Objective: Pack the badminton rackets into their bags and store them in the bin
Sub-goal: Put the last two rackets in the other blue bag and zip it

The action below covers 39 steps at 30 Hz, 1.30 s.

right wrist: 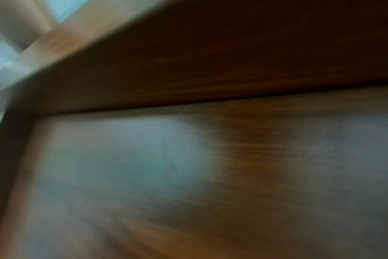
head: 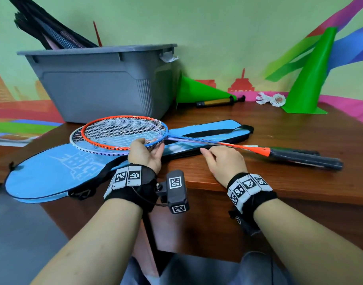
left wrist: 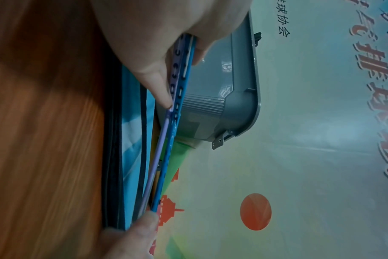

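Observation:
Two badminton rackets lie stacked on a light-blue racket bag (head: 44, 173) on the wooden table. The orange-and-blue racket (head: 125, 128) is on top and the white-and-purple racket (head: 77, 140) is under it. Their black handles (head: 304, 159) point right. My left hand (head: 147, 151) grips both frames (left wrist: 179, 84) near the throat, thumb on top. My right hand (head: 221, 161) is knuckles-up beside the shafts, its curled fingers pinching the bag's black edge (left wrist: 131, 140). The right wrist view shows only the blurred table edge.
A grey bin (head: 102, 85) stands behind the rackets with black racket bags (head: 53, 31) sticking out. At the back right are a lying green cone (head: 197, 91), an upright green cone (head: 312, 75), a small pump (head: 217, 102) and shuttlecocks (head: 271, 99). The table's front edge (head: 300, 190) is near my wrists.

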Tool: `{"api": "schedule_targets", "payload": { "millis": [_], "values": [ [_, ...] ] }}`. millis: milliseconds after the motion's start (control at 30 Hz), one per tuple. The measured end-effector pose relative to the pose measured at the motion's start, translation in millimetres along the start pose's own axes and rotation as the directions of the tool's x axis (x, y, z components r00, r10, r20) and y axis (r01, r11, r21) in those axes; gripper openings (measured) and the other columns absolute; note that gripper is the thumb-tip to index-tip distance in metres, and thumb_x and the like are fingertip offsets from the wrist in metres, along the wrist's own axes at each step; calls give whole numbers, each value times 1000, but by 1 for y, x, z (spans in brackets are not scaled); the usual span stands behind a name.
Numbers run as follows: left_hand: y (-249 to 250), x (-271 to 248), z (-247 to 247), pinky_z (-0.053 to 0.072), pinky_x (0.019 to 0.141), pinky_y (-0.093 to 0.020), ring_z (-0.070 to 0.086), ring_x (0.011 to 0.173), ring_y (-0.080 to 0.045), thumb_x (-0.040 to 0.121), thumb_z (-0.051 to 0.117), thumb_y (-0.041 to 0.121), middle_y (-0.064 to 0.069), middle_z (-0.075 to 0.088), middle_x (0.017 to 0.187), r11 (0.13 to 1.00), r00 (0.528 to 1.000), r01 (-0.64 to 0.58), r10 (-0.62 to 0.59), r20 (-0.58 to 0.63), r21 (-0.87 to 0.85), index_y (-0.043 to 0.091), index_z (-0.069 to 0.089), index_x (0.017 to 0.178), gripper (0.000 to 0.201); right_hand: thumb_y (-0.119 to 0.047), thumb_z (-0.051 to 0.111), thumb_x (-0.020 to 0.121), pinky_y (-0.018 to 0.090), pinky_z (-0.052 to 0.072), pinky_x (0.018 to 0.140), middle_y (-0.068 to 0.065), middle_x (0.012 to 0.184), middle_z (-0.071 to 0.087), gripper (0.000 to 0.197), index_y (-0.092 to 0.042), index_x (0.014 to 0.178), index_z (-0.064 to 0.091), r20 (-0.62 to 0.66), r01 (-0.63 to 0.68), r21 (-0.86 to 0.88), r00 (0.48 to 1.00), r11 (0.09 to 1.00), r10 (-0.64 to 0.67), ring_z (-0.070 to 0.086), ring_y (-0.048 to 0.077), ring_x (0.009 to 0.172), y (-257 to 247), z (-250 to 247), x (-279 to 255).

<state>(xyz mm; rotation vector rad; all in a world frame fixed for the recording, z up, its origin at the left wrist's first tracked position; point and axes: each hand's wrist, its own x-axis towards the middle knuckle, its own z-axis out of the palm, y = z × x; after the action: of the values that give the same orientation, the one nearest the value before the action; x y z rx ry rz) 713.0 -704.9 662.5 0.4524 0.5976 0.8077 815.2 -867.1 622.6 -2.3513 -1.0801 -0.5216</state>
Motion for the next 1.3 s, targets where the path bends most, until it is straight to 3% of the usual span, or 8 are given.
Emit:
{"api": "schedule_targets", "payload": {
  "millis": [167,333,467,633,800,1033,1200,1300],
  "values": [
    [-6,-13,4,48,93,-43,57,115,-37,98,42,12,-22,53,115,994,999,42,-39,31,-99,2,46,112,18,-52,52,88,23,44,66,-2,81,71,38,-16,82,63,237,-392,547,920,740,312,61,12,62,4,-5,14],
    [-19,-21,3,49,94,-42,60,109,-36,97,44,14,-21,53,121,995,994,72,-66,82,-74,8,51,98,9,-38,51,94,28,54,73,15,105,62,32,-9,108,49,564,-472,821,758,-322,327,67,23,84,5,-10,18],
    [-23,-24,0,54,79,-37,67,91,-31,95,43,12,-21,60,117,993,987,86,-95,131,77,6,51,115,23,-25,53,95,22,59,61,17,99,66,17,-8,95,53,604,-338,722,733,-603,312,72,18,68,14,-14,17],
    [-15,-25,1,51,82,-34,67,90,-25,95,42,15,-17,63,109,968,984,77,-113,140,240,11,49,95,8,-9,55,92,22,59,63,18,80,72,6,-4,95,56,620,-367,701,737,-611,269,73,20,71,12,-14,16],
    [-18,-30,1,51,81,-35,64,103,-27,96,44,17,-13,62,109,955,983,68,-113,143,288,14,51,95,7,-4,52,94,24,58,58,22,104,64,13,1,106,51,604,-338,722,733,-603,313,74,23,73,15,-7,18],
    [-23,-39,0,47,77,-28,60,104,-22,96,46,23,-7,66,102,891,976,87,-166,142,446,20,54,87,12,-13,38,101,33,58,62,23,97,62,36,9,129,38,567,-400,818,682,-412,462,67,29,79,4,-5,30],
    [-5,-31,9,54,71,-24,65,86,-22,98,43,18,-14,64,92,972,990,38,-68,121,234,14,50,83,16,-44,39,98,30,57,66,20,104,65,45,-2,113,48,684,-753,657,622,50,381,67,26,76,-9,-28,40],
    [2,-34,17,51,77,-27,64,100,-25,99,43,21,-13,65,96,981,989,-18,-11,148,192,16,52,85,17,-45,37,98,32,53,65,10,85,69,46,-6,89,60,470,-652,529,758,543,452,63,24,69,-14,-35,42]
  ]
}}
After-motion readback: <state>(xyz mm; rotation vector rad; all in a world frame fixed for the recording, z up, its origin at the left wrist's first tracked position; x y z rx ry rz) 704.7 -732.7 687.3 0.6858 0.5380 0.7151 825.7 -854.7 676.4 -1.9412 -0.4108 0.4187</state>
